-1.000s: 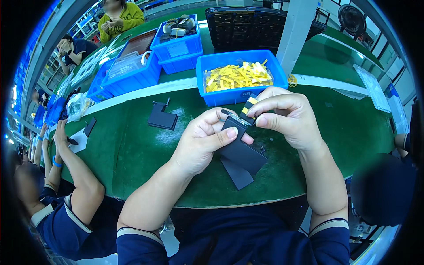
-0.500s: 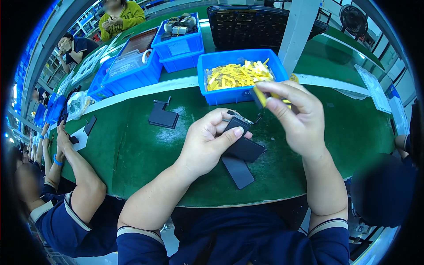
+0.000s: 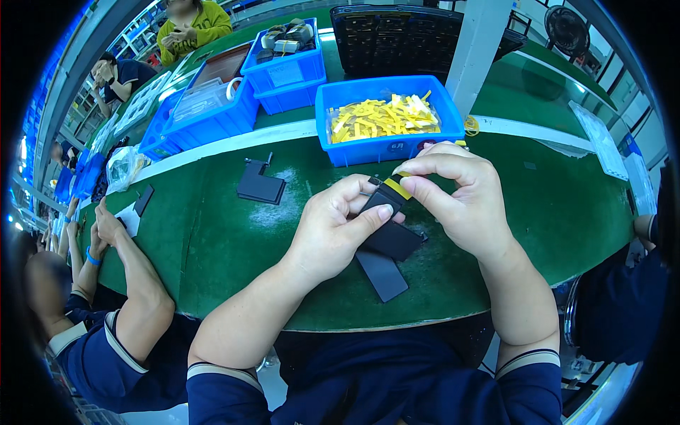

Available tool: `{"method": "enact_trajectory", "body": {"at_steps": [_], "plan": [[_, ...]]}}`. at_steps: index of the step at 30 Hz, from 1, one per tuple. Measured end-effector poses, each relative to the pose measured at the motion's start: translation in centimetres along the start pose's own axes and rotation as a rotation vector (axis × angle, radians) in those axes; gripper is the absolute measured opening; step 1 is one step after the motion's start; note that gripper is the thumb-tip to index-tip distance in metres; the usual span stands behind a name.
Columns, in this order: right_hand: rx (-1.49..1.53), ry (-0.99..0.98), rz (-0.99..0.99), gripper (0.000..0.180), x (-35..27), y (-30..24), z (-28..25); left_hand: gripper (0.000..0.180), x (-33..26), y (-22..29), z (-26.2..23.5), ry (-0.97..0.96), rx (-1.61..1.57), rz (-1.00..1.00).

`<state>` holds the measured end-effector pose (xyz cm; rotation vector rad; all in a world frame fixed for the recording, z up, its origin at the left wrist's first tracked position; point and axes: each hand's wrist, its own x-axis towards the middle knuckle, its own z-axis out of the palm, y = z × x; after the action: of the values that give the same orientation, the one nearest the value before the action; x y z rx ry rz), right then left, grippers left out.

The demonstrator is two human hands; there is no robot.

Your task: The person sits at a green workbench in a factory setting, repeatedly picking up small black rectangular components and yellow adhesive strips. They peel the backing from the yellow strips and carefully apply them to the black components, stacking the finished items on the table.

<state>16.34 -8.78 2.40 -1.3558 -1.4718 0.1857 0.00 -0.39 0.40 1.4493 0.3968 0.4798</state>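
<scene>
My left hand [image 3: 338, 230] grips a flat black rectangular part [image 3: 391, 234] held just above the green table [image 3: 212, 234]. My right hand [image 3: 460, 202] pinches a small yellow strip [image 3: 398, 187] against the top edge of that part. A second black flat piece [image 3: 382, 275] lies on the table under my hands. Right behind them stands a blue bin of yellow strips [image 3: 382, 117].
Another black part [image 3: 261, 185] lies on the table to the left. More blue bins [image 3: 283, 53] and a black tray [image 3: 404, 39] stand at the back, beside a white post [image 3: 482, 42]. A seated person's arms [image 3: 124, 262] rest on the left edge; other people sit farther back.
My right hand went to the blue bin, came back with a yellow strip and now presses it on the black part. The left hand stayed holding the part.
</scene>
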Motion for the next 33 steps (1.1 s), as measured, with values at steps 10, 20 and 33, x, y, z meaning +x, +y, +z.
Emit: {"method": "enact_trajectory", "body": {"at_steps": [10,20,33], "plan": [[-0.018,-0.021,-0.030,0.011,0.0,-0.1,-0.1,0.016,0.1,-0.2,0.1,0.006,-0.058,0.017],[-0.024,-0.009,-0.052,0.010,0.0,0.1,0.0,0.015,0.0,-0.2,0.1,0.009,-0.080,0.000],[-0.088,-0.020,-0.036,0.013,0.0,-0.1,0.9,0.017,-0.1,-0.7,0.3,0.007,-0.021,0.092]]}}
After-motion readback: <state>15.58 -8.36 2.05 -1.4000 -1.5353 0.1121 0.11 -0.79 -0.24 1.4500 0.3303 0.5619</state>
